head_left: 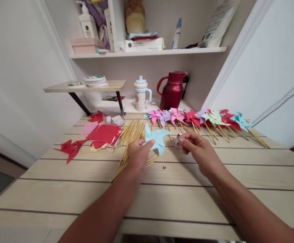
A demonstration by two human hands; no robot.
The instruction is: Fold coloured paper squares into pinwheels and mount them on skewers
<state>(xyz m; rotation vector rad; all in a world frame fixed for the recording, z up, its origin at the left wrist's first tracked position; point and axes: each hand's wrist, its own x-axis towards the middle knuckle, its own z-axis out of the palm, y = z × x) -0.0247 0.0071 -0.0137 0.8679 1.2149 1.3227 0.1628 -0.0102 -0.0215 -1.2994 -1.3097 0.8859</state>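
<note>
Hands meet over the middle of the wooden table. I see my left hand pinching a light blue paper pinwheel by its lower edge, fingers closed on the paper, the wheel held just above the tabletop. My left hand sits over a loose heap of wooden sticks that fan out beneath it. My right hand is just beside the pinwheel, its fingertips clenched on a small pale object; I cannot tell what that object is. A small pin lies on the table between my two hands.

Behind the hands, a row of finished pinwheels in pink, purple, red, green and blue lies along the back of the table. A stack of red paper squares lies left of the sticks, with a folded red piece further left. A dark red jug and a lidded cup stand at the back.
</note>
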